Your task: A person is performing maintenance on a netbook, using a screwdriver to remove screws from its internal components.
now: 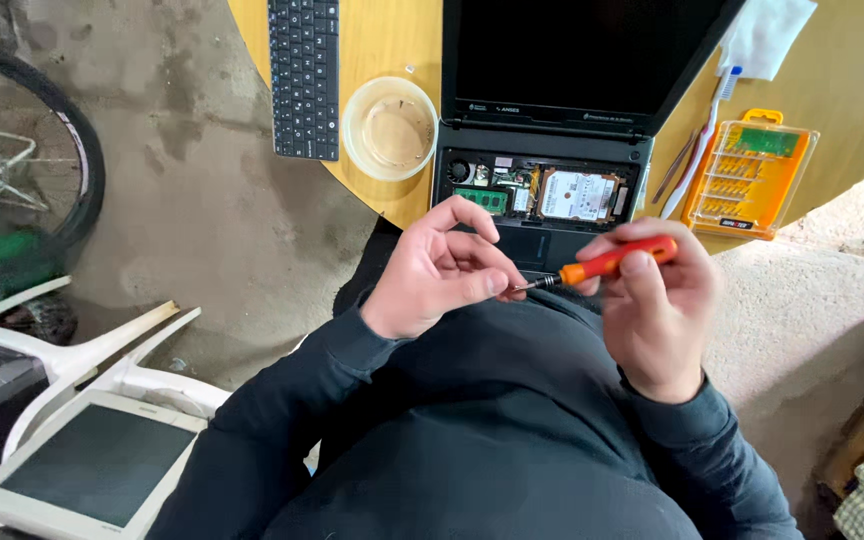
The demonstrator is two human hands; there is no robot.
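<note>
A: You have one screwdriver [607, 263], orange-handled, in your right hand [657, 310], the fingers [640, 264] curled shut around the grip. It sits level over your lap, just in front of the desk [392, 40] edge. Your left hand [437, 270] pinches at its metal tip, thumb and forefinger nearly closed. I cannot tell whether a screw or bit is between them; it is too small to see.

B: What could go wrong here?

A: If you are holding something tiny at that tip, it could slip and drop into your dark sweater or onto the floor, because you are working over your lap, not over the desk. The tip could also jab your fingertip if your right hand pushes.

B: And past my hands?

A: One laptop [552, 110] lies open on the desk with its inner boards and drive bare. A slipped tool or a loose screw landing in there could scratch or short something. One round plastic bowl [389, 127] stands just left of it, near the desk edge, so an elbow could knock it off.

B: Counts for the rest?

A: One loose keyboard [304, 75], one orange bit case [750, 172], one toothbrush [697, 150], one white cloth [767, 35]. Off the desk: one pale flat monitor [92, 465] lying on one white plastic chair [82, 350], and one bicycle wheel [27, 150].
</note>
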